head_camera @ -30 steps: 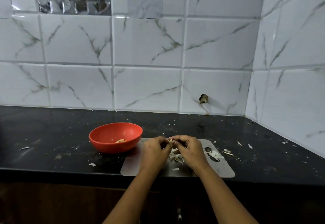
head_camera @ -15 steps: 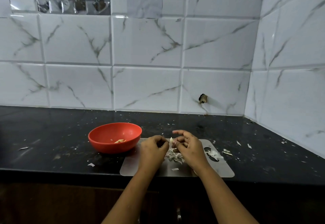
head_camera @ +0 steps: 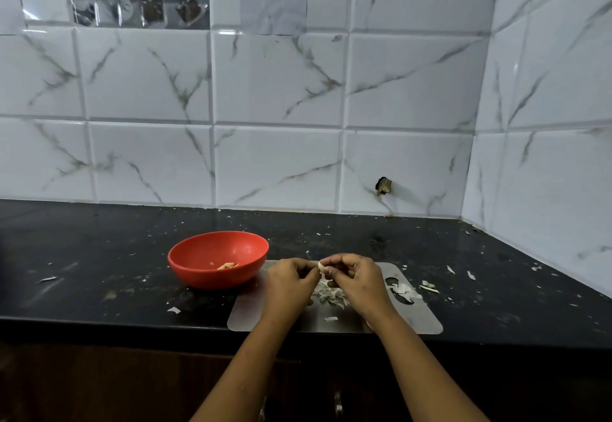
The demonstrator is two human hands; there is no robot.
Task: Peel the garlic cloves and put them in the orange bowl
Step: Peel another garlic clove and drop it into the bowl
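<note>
Head view, item one: how do the hands stand?
— Together, raised just above the cutting board (head_camera: 410, 319). Right hand (head_camera: 356, 281) pinches a garlic clove (head_camera: 322, 266) between thumb and forefinger. Left hand (head_camera: 291, 284) has its fingers curled, tips closed against the clove's left side.

Is the clove peeled?
— Pale surface shows; whether skin remains on it, I cannot tell.

Position of the board?
— Flat at the front edge of the worktop (head_camera: 99, 256), right of the middle. A heap of peels (head_camera: 329, 294) lies on it beneath the hands. More peel (head_camera: 402, 289) sits at the handle cut-out near its right end.

And the orange bowl (head_camera: 212, 277)?
— Upright on the worktop, just beside the board's back left corner, left of the left hand. A few peeled pieces (head_camera: 228, 266) rest on its bottom.

Condition of the surface?
— Dark stone, small white scraps scattered across it toward both ends. Marbled white tiles (head_camera: 278, 90) stand along the back edge and the right edge
</note>
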